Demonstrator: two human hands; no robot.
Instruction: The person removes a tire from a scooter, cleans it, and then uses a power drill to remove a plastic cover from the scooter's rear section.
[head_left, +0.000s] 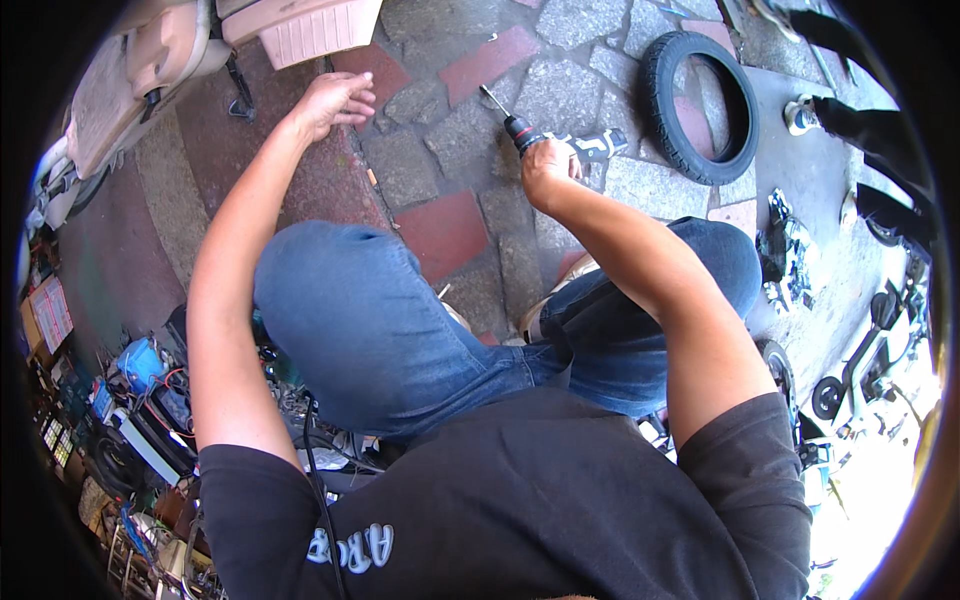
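Note:
My right hand (550, 170) is wrapped round the grip of a cordless drill (592, 147), held low over the stone paving. A long thin bit (494, 100) sticks out of its chuck toward the far left. Off to the left, my left hand (335, 105) reaches forward with its fingers stretched out and nothing in them. Just beyond that hand is the lower edge of a pale pink plastic body panel (315, 30), apparently part of a scooter. Whether the fingers touch the panel, I cannot tell; a small gap seems to show.
A black tyre (700, 108) lies flat on the paving right of the drill. People's legs in dark trousers (860, 135) stand at the far right, near a dark bundle of parts (788, 250). A blue object (142, 365) and cluttered tools and cables lie at lower left.

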